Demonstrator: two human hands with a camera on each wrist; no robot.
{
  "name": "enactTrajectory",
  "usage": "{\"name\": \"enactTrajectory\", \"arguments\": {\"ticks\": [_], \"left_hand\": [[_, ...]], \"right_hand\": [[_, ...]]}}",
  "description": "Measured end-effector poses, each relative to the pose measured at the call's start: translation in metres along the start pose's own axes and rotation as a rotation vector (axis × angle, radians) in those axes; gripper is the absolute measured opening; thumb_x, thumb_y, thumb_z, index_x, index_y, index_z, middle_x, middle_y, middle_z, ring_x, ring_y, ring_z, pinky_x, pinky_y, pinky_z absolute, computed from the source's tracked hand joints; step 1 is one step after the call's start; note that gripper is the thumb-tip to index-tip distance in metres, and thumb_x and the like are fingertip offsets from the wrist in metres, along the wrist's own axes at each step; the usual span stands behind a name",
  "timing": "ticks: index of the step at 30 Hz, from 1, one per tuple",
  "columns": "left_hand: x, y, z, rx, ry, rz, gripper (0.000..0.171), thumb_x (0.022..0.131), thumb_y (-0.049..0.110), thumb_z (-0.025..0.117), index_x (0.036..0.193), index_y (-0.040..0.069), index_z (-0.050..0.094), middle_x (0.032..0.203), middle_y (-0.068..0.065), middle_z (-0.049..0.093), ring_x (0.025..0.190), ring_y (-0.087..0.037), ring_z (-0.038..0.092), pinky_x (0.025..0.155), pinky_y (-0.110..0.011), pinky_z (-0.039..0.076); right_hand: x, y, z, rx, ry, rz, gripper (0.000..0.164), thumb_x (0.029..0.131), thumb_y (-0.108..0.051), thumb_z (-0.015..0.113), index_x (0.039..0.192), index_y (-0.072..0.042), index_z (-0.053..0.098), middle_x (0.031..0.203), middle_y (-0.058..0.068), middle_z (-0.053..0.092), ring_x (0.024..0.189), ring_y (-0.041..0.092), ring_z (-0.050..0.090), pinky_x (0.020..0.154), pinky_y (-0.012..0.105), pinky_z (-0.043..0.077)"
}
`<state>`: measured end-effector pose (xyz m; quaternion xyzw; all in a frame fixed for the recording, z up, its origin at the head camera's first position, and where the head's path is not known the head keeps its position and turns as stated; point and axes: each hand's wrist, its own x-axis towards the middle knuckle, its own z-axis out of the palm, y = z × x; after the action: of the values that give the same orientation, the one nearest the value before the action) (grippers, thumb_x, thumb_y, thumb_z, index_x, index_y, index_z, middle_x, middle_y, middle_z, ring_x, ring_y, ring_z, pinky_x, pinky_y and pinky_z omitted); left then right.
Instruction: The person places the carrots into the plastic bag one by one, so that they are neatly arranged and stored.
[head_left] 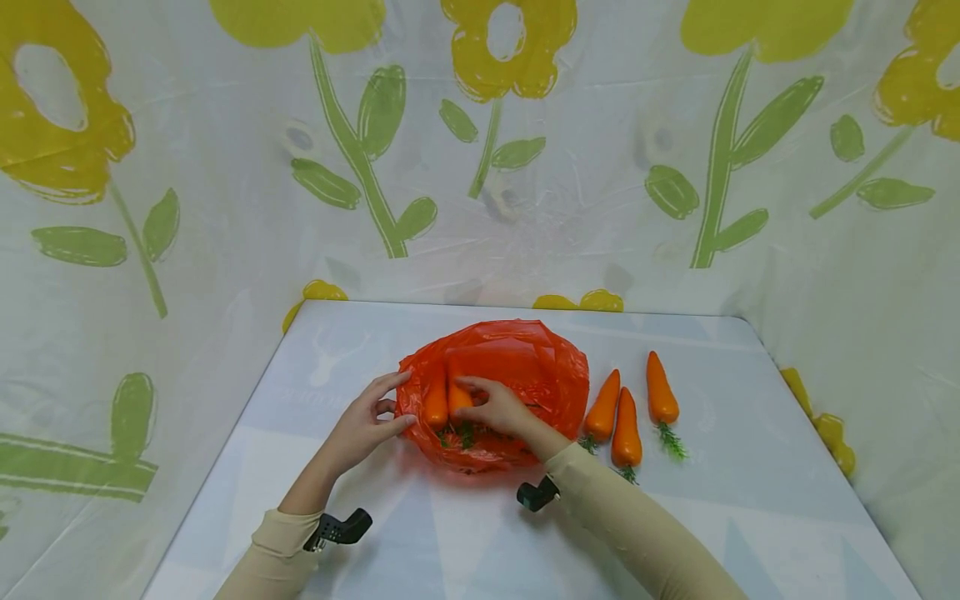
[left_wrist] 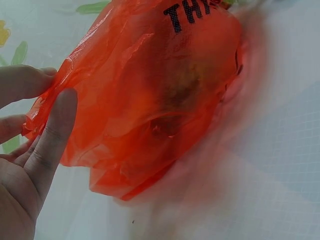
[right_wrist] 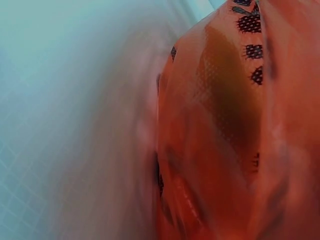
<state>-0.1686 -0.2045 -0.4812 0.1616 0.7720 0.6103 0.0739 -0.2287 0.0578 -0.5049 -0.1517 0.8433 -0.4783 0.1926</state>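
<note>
A thin red plastic bag [head_left: 551, 367] lies with its mouth spread wide on the table. My left hand [head_left: 358, 429] pinches the left edge of its rim; in the left wrist view, the thumb and fingers close over the crumpled bag [left_wrist: 115, 100]. Inside the mouth, my right hand [head_left: 497, 407] grips an orange carrot [head_left: 459, 398] by its thick end. Another carrot [head_left: 435, 402] lies just left of that one, also in the bag. Green leafy tops show below both. The right wrist view is filled by the printed bag [right_wrist: 210, 125], which hides the fingers.
Three more carrots with green tops lie right of the bag: one near its side [head_left: 602, 406], a second carrot [head_left: 626, 429] beside that, and a third carrot [head_left: 662, 390] farther right. The white table [head_left: 720, 517] stands against a flower-printed curtain [head_left: 585, 208].
</note>
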Motion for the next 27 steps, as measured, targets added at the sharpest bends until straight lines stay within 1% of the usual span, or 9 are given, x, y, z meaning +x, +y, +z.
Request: {"name": "enactTrajectory", "arguments": {"ticks": [6, 12, 15, 20, 27], "left_hand": [[-0.001, 0.000, 0.000, 0.009, 0.006, -0.006, 0.068, 0.094, 0.010, 0.074, 0.154, 0.005, 0.040, 0.159, -0.018, 0.029, 0.099, -0.024, 0.063, 0.077, -0.027, 0.060], [-0.001, 0.000, 0.001, 0.008, 0.008, -0.008, 0.068, 0.094, 0.010, 0.074, 0.153, 0.005, 0.041, 0.159, -0.018, 0.029, 0.100, -0.025, 0.063, 0.077, -0.026, 0.060], [-0.001, 0.000, 0.001, 0.009, 0.009, -0.014, 0.068, 0.094, 0.010, 0.074, 0.154, 0.005, 0.041, 0.159, -0.018, 0.029, 0.098, -0.023, 0.063, 0.078, -0.026, 0.060], [-0.002, 0.001, 0.001, 0.011, 0.011, -0.017, 0.068, 0.094, 0.010, 0.074, 0.154, 0.005, 0.040, 0.159, -0.018, 0.029, 0.098, -0.022, 0.063, 0.078, -0.026, 0.060], [-0.002, 0.001, 0.001, 0.019, 0.010, 0.001, 0.068, 0.095, 0.009, 0.073, 0.154, 0.005, 0.040, 0.159, -0.018, 0.029, 0.098, -0.022, 0.063, 0.078, -0.026, 0.060]], "right_hand": [[-0.003, 0.001, -0.003, 0.011, -0.019, 0.008, 0.060, 0.093, -0.033, 0.076, 0.149, -0.026, 0.054, 0.140, 0.006, 0.057, 0.114, 0.028, 0.057, 0.096, 0.044, 0.054], [-0.008, 0.000, -0.008, 0.046, -0.019, 0.003, 0.059, 0.094, -0.031, 0.075, 0.149, -0.026, 0.055, 0.142, 0.005, 0.057, 0.119, 0.029, 0.059, 0.094, 0.043, 0.056], [-0.012, -0.001, -0.010, 0.061, -0.018, -0.007, 0.058, 0.094, -0.031, 0.075, 0.148, -0.026, 0.056, 0.144, 0.004, 0.056, 0.118, 0.028, 0.061, 0.092, 0.042, 0.057], [-0.018, -0.004, -0.015, 0.024, -0.006, -0.037, 0.056, 0.094, -0.031, 0.075, 0.147, -0.025, 0.057, 0.143, 0.006, 0.056, 0.109, 0.026, 0.060, 0.086, 0.039, 0.058], [-0.026, -0.006, -0.024, 0.005, 0.006, -0.067, 0.055, 0.096, -0.029, 0.073, 0.148, -0.023, 0.056, 0.138, 0.011, 0.057, 0.108, 0.027, 0.056, 0.084, 0.041, 0.056]]}}
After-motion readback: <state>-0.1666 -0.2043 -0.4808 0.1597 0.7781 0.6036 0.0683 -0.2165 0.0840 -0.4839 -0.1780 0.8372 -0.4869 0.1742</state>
